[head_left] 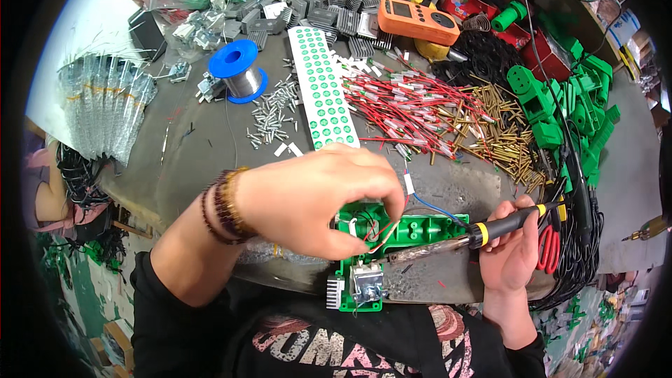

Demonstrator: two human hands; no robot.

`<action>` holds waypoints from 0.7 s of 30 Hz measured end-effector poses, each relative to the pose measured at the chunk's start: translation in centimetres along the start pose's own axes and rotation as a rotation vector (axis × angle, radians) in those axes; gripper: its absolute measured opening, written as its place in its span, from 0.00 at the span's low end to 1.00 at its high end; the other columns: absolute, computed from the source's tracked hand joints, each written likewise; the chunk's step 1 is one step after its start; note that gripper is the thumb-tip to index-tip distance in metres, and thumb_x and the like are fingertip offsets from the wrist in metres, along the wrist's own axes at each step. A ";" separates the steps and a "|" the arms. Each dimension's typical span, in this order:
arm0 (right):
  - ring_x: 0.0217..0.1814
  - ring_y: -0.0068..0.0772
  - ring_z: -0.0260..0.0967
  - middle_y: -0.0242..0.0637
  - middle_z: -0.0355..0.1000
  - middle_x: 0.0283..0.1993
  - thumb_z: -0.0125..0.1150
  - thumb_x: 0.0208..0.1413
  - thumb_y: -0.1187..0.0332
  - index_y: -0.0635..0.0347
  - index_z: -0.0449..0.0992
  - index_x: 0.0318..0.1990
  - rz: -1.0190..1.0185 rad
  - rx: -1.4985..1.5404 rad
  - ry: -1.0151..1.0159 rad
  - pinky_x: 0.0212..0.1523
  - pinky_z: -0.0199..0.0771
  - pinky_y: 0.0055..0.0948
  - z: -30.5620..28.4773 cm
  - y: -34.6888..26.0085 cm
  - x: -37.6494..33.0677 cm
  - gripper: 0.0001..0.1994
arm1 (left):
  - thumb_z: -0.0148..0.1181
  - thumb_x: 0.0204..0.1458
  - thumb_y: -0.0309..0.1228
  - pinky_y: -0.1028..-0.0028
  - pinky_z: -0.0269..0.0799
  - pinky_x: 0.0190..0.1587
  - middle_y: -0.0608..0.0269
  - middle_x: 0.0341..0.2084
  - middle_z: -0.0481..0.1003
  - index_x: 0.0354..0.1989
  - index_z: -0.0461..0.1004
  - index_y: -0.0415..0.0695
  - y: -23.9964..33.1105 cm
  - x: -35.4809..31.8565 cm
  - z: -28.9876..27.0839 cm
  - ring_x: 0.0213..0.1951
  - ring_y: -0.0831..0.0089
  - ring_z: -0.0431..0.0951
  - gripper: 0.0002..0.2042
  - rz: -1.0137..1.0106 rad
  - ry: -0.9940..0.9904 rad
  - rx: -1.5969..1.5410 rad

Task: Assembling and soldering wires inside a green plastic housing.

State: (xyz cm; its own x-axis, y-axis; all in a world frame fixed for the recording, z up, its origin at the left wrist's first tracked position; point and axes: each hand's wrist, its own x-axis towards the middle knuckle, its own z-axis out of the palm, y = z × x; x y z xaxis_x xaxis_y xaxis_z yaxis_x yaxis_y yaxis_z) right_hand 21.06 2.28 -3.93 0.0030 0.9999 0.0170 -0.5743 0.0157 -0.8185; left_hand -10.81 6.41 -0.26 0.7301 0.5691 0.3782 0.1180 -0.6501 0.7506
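Note:
My right hand is wrapped round the black and yellow handle of a soldering iron, whose shaft points left. Its tip reaches a silvery metal switch-like part in an open green plastic housing. Over the housing, my left hand is curled, with thin red and white wires at its thumb and forefinger. Part of the grip is hidden behind the fingers. A finned grey heat sink sits at the housing's near left side. A blue wire runs along the far edge.
Beyond my hands lie a solder spool, loose screws, a sticker sheet, red wires and brass pins. An orange meter stands behind. Green housings and black cables pile up right.

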 end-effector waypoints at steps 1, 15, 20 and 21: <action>0.26 0.27 0.66 0.43 0.69 0.38 0.44 0.71 0.55 0.53 0.64 0.53 -0.007 0.007 0.004 0.24 0.68 0.24 -0.1 -0.1 0.1 0.14 | 0.69 0.41 0.29 0.65 0.64 0.46 0.70 0.31 0.77 0.38 0.75 0.48 1.1 0.0 -0.7 0.38 0.65 0.75 0.14 0.003 -0.010 0.004; 0.28 0.29 0.68 0.47 0.72 0.41 0.43 0.71 0.59 0.56 0.62 0.54 -0.048 -0.022 -0.068 0.28 0.70 0.27 -0.4 -0.8 -0.2 0.13 | 0.69 0.32 0.24 0.67 0.73 0.38 0.64 0.26 0.76 0.27 0.78 0.45 8.7 -11.4 1.3 0.31 0.65 0.77 0.10 -0.364 0.318 0.632; 0.27 0.29 0.69 0.48 0.73 0.42 0.44 0.71 0.60 0.57 0.63 0.53 -0.035 -0.004 -0.046 0.29 0.72 0.27 -0.5 -0.3 0.0 0.13 | 0.72 0.36 0.17 0.70 0.68 0.26 0.63 0.23 0.75 0.29 0.79 0.43 8.4 -5.3 1.4 0.25 0.67 0.75 0.11 -0.395 0.467 0.288; 0.28 0.29 0.69 0.48 0.73 0.42 0.44 0.71 0.59 0.57 0.64 0.53 -0.038 0.008 -0.050 0.30 0.73 0.26 -0.5 -0.2 -0.2 0.13 | 0.72 0.38 0.18 0.71 0.69 0.27 0.63 0.23 0.75 0.29 0.79 0.43 8.8 -3.9 1.8 0.25 0.67 0.75 0.10 -0.376 0.417 0.362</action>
State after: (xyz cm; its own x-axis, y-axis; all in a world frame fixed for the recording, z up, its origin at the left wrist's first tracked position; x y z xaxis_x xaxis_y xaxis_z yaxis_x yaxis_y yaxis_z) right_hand 21.56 2.05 -4.06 -0.0157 0.9969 0.0770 -0.5810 0.0536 -0.8121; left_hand -11.41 -2.41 3.89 0.2824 0.8896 0.3589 0.5854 -0.4562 0.6702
